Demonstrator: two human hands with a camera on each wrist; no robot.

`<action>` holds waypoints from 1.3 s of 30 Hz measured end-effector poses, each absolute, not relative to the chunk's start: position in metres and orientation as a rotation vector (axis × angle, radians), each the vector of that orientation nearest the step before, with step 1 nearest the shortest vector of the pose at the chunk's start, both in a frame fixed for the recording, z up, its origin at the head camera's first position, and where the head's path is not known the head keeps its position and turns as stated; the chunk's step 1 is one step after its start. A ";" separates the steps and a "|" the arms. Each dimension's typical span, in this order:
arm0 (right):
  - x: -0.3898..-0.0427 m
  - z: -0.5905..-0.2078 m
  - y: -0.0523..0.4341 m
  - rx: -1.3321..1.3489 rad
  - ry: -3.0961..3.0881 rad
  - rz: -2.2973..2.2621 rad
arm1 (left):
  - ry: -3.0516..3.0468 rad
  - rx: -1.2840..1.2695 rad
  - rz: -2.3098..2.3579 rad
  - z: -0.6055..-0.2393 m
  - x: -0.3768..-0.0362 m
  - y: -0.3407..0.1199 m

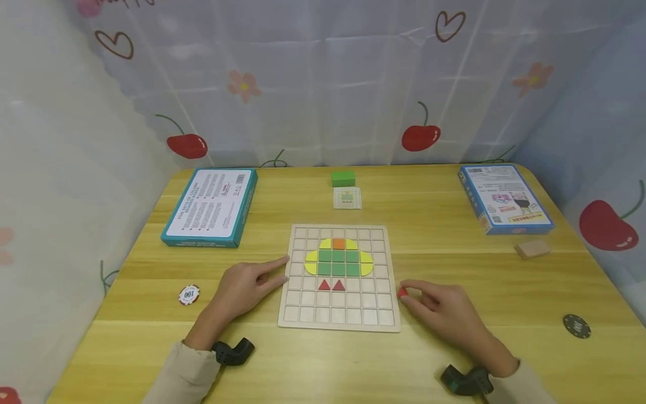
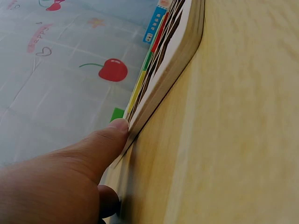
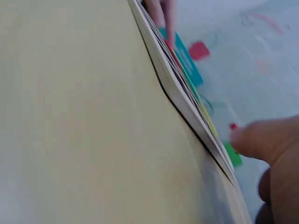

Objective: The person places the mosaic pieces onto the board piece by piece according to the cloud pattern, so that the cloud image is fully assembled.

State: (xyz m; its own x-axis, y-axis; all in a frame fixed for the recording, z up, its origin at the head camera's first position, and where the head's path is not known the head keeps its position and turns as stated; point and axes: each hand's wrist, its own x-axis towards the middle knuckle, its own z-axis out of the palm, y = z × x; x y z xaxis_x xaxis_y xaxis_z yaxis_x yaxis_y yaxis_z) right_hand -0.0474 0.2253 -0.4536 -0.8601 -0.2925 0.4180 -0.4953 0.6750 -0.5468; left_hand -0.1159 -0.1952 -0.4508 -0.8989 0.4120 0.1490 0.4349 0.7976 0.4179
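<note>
A square wooden grid board [image 1: 308, 314] lies mid-table. Set in its cells are green squares [image 1: 338, 256], an orange square [image 1: 338, 243], yellow rounded pieces [image 1: 367, 269] and two red triangles [image 1: 324, 285]. My left hand [image 1: 247, 289] touches the board's left edge with extended index finger and thumb; in the left wrist view its thumb [image 2: 105, 140] lies against the rim. Just beyond the right edge, my right hand [image 1: 446, 311] pinches a small red piece [image 1: 402, 292] between thumb and index finger. Its shape is mostly hidden by the fingertips.
A pattern card [image 1: 347, 202] lies behind the board, before a green block [image 1: 343, 179]. A teal box [image 1: 209, 207] stands back left, a blue box [image 1: 507, 199] back right with a wooden block [image 1: 532, 249] near it. Round chips lie left [image 1: 189, 294] and right [image 1: 576, 326].
</note>
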 end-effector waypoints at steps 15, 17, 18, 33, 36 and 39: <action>-0.071 -0.461 0.157 0.804 -2.493 0.937 | -2.912 -0.691 -0.696 -0.452 -0.118 -0.198; -0.075 -0.460 0.152 0.813 -2.535 0.900 | -2.911 -0.694 -0.699 -0.453 -0.118 -0.198; -0.076 -0.460 0.150 0.817 -2.562 0.882 | -2.910 -0.696 -0.702 -0.453 -0.118 -0.197; -0.079 -0.464 0.149 0.769 -2.601 0.884 | -2.918 -0.703 -0.702 -0.453 -0.118 -0.192; -0.079 -0.463 0.148 0.765 -2.603 0.886 | -2.919 -0.701 -0.699 -0.453 -0.117 -0.193; -0.079 -0.462 0.147 0.768 -2.612 0.874 | -2.912 -0.699 -0.698 -0.452 -0.117 -0.193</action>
